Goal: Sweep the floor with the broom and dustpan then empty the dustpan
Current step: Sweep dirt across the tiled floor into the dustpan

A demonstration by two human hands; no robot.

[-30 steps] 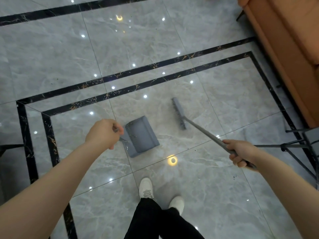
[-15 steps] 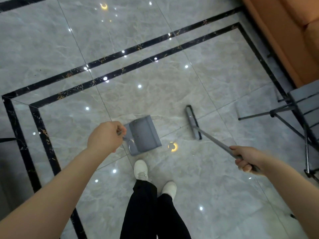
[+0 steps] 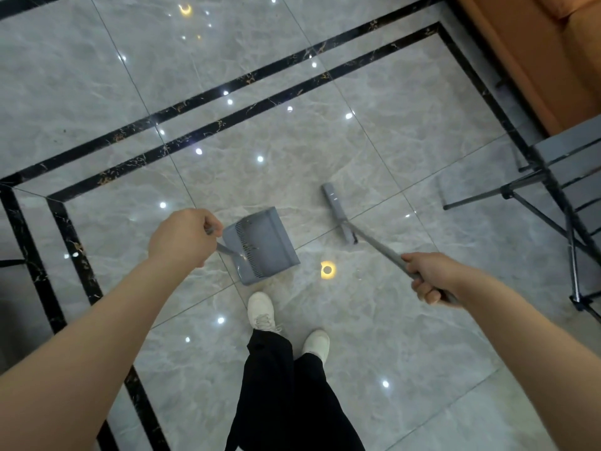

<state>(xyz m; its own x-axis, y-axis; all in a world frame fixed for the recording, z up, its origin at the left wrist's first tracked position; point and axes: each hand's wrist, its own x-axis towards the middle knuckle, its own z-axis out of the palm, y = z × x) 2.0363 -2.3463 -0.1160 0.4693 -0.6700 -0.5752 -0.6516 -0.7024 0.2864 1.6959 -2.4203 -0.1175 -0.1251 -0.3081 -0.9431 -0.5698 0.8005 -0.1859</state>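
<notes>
Broom (image 3: pixel 340 213) handle being gripped by right hand (image 3: pixel 431 276), head on floor (image 3: pixel 325 141); left hand (image 3: pixel 182 237) gripping dustpan (image 3: pixel 263 244) handle

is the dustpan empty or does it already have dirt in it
Not empty: dark specks lie inside the dustpan near its comb teeth. How much cannot be told.

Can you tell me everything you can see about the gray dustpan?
The dustpan is gray and looks like plastic. It has a wide flat tray, a row of comb teeth along the side near its handle, and a thin handle running up into the left hand, which grips it. A few dark bits of dirt lie inside by the teeth. It sits low over the shiny marble floor, its open mouth turned toward the broom, which lies apart from it. Whether it touches the floor, I cannot tell.
</notes>
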